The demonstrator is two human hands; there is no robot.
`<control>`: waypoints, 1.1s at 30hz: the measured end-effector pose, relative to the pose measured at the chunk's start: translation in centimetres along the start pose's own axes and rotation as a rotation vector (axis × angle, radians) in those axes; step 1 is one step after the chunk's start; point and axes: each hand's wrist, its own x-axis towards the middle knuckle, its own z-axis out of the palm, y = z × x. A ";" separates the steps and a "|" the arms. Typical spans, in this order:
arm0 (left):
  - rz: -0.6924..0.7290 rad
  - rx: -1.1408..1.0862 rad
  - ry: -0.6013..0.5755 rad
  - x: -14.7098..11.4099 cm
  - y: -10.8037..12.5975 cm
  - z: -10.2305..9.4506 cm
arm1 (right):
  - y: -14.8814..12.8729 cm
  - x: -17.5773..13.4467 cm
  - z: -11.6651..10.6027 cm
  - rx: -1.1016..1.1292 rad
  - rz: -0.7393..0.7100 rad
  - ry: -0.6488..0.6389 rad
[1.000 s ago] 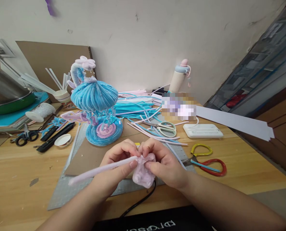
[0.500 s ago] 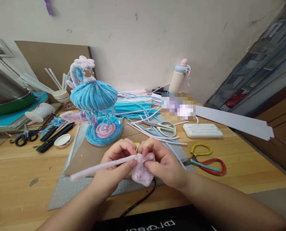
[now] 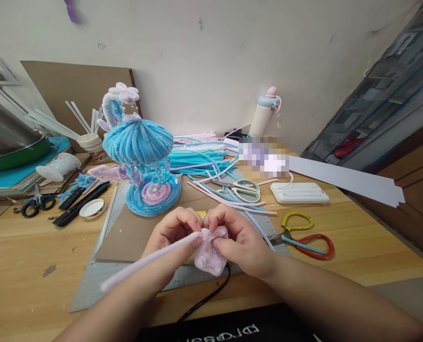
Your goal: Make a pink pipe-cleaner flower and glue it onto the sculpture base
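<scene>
Looks to us like the fiddly joining step: the pink piece (image 3: 211, 263) is up in the hands, at 6 o'clock from mid-view, above the near edge of the cutting mat (image 3: 90, 280). Left hand (image 3: 172, 240) has thumb and fingers closed on the root of a pink strip (image 3: 136, 267), whose loose end juts out between 8 and 9 o'clock; right hand (image 3: 247, 242) pinches the piece's top. We reckon the next move calls for a snug but gentle hold (fuzz like that probably squashes easily). The piece is a lumpy, boxy little thing, the strip soft and plush like a fat pipe cleaner. Around 11 o'clock from it, a blue fuzzy model (image 3: 138, 142) shows a ribbed dome over a coiled round base; at 3 o'clock, red-and-yellow-handled scissors (image 3: 325, 251) lie on the surface (image 3: 361, 237).
</scene>
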 end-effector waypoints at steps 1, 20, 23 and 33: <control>-0.004 -0.003 0.000 0.0 0.0 0.0 | 0.0 0.0 0.0 -0.002 -0.002 0.000; 0.001 0.004 -0.009 -0.2 -0.1 -0.2 | 0.0 0.1 0.1 0.001 0.016 -0.001; 0.005 0.004 -0.002 -0.1 -0.1 -0.2 | 0.0 0.1 0.1 0.002 0.020 -0.002; -0.026 0.006 0.038 -0.1 -0.3 -0.4 | 0.2 -0.1 -0.1 -0.132 -0.057 0.052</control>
